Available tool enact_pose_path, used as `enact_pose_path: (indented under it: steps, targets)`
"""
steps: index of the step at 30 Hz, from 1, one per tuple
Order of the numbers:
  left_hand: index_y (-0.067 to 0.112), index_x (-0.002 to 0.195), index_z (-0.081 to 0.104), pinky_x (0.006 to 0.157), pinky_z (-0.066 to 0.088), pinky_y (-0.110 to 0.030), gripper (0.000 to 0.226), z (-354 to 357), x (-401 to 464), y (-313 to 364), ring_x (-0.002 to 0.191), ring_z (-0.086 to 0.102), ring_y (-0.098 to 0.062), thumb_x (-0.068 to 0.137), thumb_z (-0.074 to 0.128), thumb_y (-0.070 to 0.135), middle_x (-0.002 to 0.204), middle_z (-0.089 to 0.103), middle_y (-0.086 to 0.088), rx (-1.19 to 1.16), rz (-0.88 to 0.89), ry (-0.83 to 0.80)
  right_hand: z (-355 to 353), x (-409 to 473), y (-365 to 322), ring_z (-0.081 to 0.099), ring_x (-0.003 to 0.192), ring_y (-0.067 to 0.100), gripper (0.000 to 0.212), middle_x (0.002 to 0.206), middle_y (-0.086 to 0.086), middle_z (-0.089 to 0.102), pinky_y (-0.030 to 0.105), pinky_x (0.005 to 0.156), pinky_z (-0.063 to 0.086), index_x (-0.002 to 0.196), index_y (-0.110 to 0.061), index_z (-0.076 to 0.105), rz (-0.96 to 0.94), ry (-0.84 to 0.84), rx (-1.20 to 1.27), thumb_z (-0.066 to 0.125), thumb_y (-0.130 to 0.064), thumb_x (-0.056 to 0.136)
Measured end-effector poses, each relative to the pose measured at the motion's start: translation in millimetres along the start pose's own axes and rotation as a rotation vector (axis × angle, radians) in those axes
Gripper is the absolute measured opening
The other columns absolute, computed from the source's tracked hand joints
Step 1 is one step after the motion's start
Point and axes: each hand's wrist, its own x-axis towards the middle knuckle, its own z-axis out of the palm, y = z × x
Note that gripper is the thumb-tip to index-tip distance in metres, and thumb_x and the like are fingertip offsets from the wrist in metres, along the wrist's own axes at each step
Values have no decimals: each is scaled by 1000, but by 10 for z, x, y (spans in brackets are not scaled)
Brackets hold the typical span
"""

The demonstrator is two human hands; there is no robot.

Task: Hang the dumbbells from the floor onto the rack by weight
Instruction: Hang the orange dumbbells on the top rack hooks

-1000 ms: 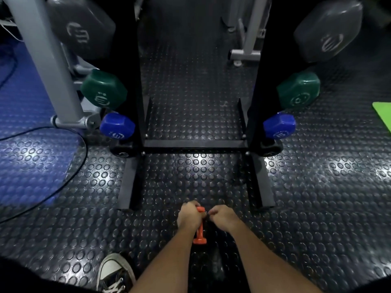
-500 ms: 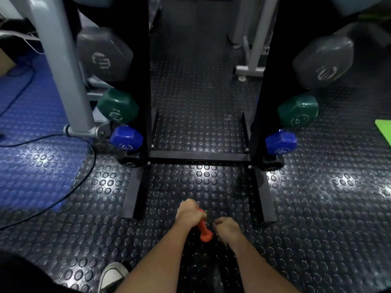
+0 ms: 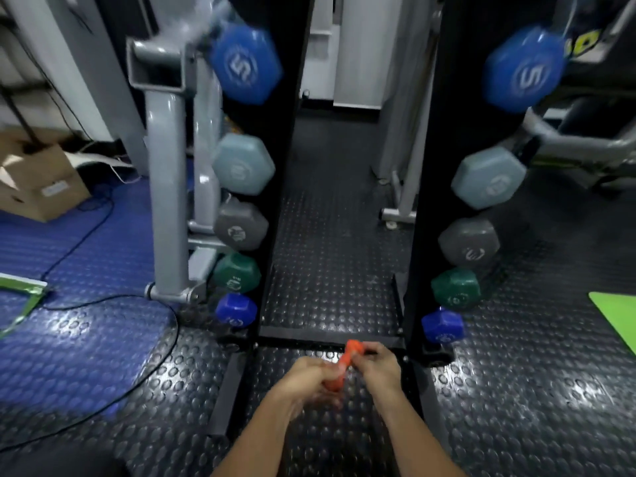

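Observation:
A small orange dumbbell (image 3: 345, 364) is held in front of me, tilted with its far end up. My left hand (image 3: 304, 382) is closed around its near end and my right hand (image 3: 380, 364) grips its far end. Ahead stands the black rack (image 3: 425, 201) with two uprights. Dumbbells hang across it, large at the top and small at the bottom: big blue (image 3: 246, 65), pale blue (image 3: 242, 168), grey (image 3: 239, 228), green (image 3: 235, 271), small blue (image 3: 235, 309). Their other ends show on the right upright.
A grey machine frame (image 3: 168, 201) stands left of the rack. A black cable (image 3: 113, 297) loops over the blue mat (image 3: 69, 270). A cardboard box (image 3: 38, 180) sits far left. A green mat (image 3: 616, 315) lies at the right edge. Studded black floor surrounds the rack's base bar (image 3: 330, 333).
My view has tilted up, showing the rack's upper dumbbells. Both hands have lifted the orange dumbbell forward toward the rack's base, and my right hand now grips its far end.

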Motion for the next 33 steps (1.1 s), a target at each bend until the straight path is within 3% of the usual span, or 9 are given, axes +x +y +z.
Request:
enact_pose_path:
  steps: [3, 6, 13, 15, 18, 22, 25, 29, 33]
  targets:
    - [-4, 115, 69, 81, 62, -40, 36, 62, -225, 334, 95, 76, -35, 91, 76, 22, 106, 75, -24, -38, 69, -10, -156, -47, -517, 72, 79, 15, 21, 77, -5, 75, 24, 74, 58, 82, -24, 72, -116, -62, 2, 85, -7, 81]
    - [-4, 109, 73, 74, 60, -35, 29, 126, -475, 758, 87, 75, -29, 93, 72, 21, 98, 77, -20, -70, 203, 53, -277, -117, -1039, 72, 79, 13, 20, 73, -8, 74, 33, 82, 60, 83, -26, 74, -262, -66, -21, 87, -11, 80]
    - [-3, 91, 75, 66, 58, -31, 17, 241, -1135, 1890, 75, 67, -20, 96, 68, 11, 79, 68, -14, -145, 555, 141, -558, -414, -2427, 69, 89, 1, 27, 97, -4, 75, 7, 78, 49, 112, -18, 75, -650, -35, -14, 82, -24, 87]
    - [-2, 91, 77, 69, 59, -33, 21, 226, -1369, 2163, 75, 68, -21, 98, 67, 16, 80, 71, -13, -111, 659, 147, -634, -505, -2785, 69, 91, 5, 27, 98, -4, 73, 14, 85, 52, 120, -20, 70, -706, -9, 46, 75, -23, 94]
    - [3, 79, 76, 71, 57, -32, 31, 224, -1699, 2498, 75, 67, -20, 99, 66, 25, 77, 72, -11, -8, 811, 175, -735, -567, -3197, 74, 91, 19, 22, 98, 5, 76, 37, 89, 59, 123, -18, 69, -736, 6, 167, 61, -19, 103]
    - [8, 90, 77, 64, 54, -28, 20, 297, -2215, 2971, 73, 65, -18, 99, 65, 22, 76, 70, -8, -37, 1031, 202, -852, -635, -3767, 71, 78, 20, 21, 89, 8, 76, 40, 82, 59, 118, -13, 71, -715, 8, 221, 56, -11, 104]
    - [8, 91, 76, 60, 55, -26, 27, 396, -2705, 3420, 70, 65, -18, 89, 67, 33, 74, 70, -8, -53, 1212, 230, -907, -733, -4211, 73, 84, 21, 25, 90, 4, 76, 42, 80, 57, 123, -13, 70, -748, -9, 187, 65, -16, 98]
    - [4, 88, 76, 64, 56, -31, 46, 544, -3350, 3993, 65, 66, -19, 79, 68, 49, 75, 73, -14, -21, 1395, 311, -885, -1059, -4784, 71, 104, 21, 42, 106, -3, 73, 50, 100, 55, 134, -19, 65, -885, -1, 134, 70, -33, 95]
    - [10, 84, 76, 73, 61, -42, 43, 641, -3844, 4506, 66, 71, -23, 84, 69, 51, 74, 75, -10, 29, 1509, 416, -882, -1422, -5237, 61, 119, 17, 62, 135, 3, 63, 33, 103, 48, 155, -17, 45, -965, -43, 95, 66, -35, 99]
